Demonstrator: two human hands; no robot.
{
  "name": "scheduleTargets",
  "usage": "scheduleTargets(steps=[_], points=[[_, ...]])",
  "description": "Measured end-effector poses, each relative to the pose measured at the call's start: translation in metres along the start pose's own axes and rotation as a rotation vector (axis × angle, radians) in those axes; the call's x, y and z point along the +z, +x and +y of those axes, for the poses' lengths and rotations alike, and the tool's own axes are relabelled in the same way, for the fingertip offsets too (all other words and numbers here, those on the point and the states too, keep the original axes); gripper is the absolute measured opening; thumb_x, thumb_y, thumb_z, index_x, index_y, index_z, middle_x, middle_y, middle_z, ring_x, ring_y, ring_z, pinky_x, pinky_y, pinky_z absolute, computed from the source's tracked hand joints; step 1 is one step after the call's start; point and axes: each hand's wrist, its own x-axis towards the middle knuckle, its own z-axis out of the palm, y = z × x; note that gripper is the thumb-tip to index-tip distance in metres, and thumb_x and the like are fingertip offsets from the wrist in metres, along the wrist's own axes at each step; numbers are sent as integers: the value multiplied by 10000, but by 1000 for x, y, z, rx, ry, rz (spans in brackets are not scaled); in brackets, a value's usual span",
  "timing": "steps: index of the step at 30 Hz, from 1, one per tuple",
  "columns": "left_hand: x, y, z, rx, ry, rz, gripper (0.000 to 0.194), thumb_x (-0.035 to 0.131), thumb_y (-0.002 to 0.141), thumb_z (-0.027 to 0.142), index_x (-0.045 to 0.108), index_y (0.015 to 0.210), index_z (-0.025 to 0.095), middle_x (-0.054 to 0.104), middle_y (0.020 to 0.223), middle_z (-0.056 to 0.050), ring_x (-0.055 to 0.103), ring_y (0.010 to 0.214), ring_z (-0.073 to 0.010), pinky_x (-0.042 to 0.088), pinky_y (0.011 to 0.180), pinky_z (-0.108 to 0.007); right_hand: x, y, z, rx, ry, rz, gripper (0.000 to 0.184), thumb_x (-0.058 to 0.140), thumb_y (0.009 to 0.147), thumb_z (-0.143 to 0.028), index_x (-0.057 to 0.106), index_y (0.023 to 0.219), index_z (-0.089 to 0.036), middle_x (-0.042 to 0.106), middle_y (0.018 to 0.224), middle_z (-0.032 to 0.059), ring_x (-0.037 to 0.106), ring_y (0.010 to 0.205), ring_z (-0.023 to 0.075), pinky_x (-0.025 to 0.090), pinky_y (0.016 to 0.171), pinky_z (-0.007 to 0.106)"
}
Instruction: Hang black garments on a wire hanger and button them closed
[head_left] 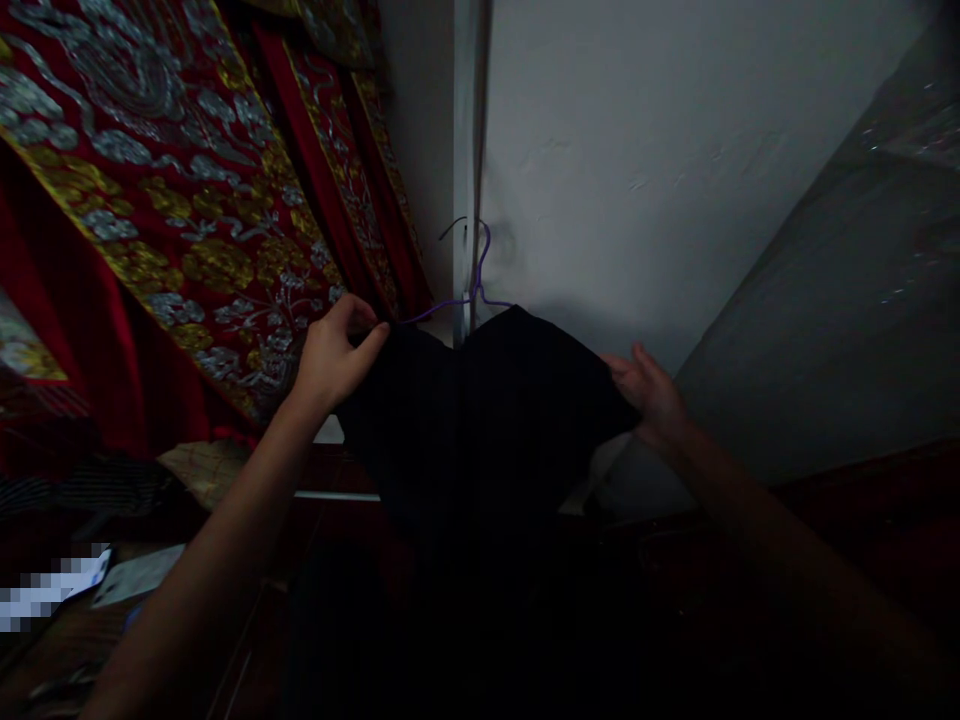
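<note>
A black shirt-like garment (480, 420) hangs on a thin purple hanger (481, 262) in front of a white post. The hanger's hook points up and to the left, and its arms run into the garment. My left hand (341, 345) pinches the garment's left shoulder, thumb and fingers closed at its edge. On the other side my right hand (649, 392) is at the garment's right sleeve, partly behind the cloth. The sleeve is stretched out toward it. The lower part of the garment is lost in darkness.
Red cloth with silver and gold embroidery (202, 190) hangs at the left. Behind the garment are a white wall (645, 160) and a narrow white post (465, 120). A grey sheet-like surface (840, 290) slants at the right. Papers (139, 575) lie low at the left.
</note>
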Motion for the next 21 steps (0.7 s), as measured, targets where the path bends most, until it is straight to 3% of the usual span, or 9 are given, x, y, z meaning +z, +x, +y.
scheduleTargets(steps=[1,5,7,9,11,14,16,18,21], points=[[2,1,2,5,19,6,212,618,902,409,637,933,201,690,879,-24,655,830,-197,508,790,-298,-3,-2,-2,23,49,-33,625,242,1036,-584,722,980,-189,749,943,97,714,919,240,570,771,349],[14,13,16,75,81,-29,323,532,972,453,732,949,200,706,958,-63,659,914,-226,511,892,-346,1,-11,-26,29,175,-167,359,710,831,-526,721,1011,-217,760,888,35,712,827,212,558,728,314],[19,18,25,160,51,-94,385,467,1011,443,749,1104,198,696,1066,-84,654,1011,-241,500,958,-377,8,-13,-41,-6,237,-184,367,732,814,-517,727,1018,-212,761,882,31,714,800,203,559,718,316],[20,20,33,257,22,-121,436,442,1029,439,653,1334,211,647,1257,-103,600,1195,-262,449,1064,-420,12,-15,-51,-21,319,-125,375,733,810,-525,732,1007,-206,762,868,33,719,783,206,566,721,328],[16,18,39,314,-8,-46,493,475,1021,446,540,1454,220,556,1424,-116,498,1349,-274,367,1152,-446,13,-19,-56,-16,381,-36,369,742,803,-527,737,991,-209,763,855,37,725,776,219,574,715,341],[7,9,49,240,-182,76,453,537,995,462,618,1340,181,619,1343,-120,550,1284,-261,394,1125,-406,16,-39,-62,-40,384,69,335,698,855,-512,735,1035,-231,765,887,45,728,812,240,575,696,346],[2,0,60,101,-400,-16,417,546,985,489,684,1198,160,701,1168,-106,638,1121,-240,471,1022,-368,26,-61,-70,-121,296,66,326,633,919,-480,709,1129,-243,761,963,47,722,879,239,573,731,343],[1,-13,75,-73,-663,-194,421,569,965,509,691,1152,151,726,1111,-103,670,1031,-225,509,932,-340,41,-86,-82,-247,150,-91,349,592,960,-442,660,1236,-238,747,1067,54,708,944,228,567,805,343],[1,-36,95,-381,-976,-423,419,656,911,459,641,1181,139,734,1090,-114,694,930,-206,534,819,-312,66,-113,-99,-416,-73,-579,428,629,956,-416,602,1328,-207,713,1198,89,695,995,216,552,863,331]])
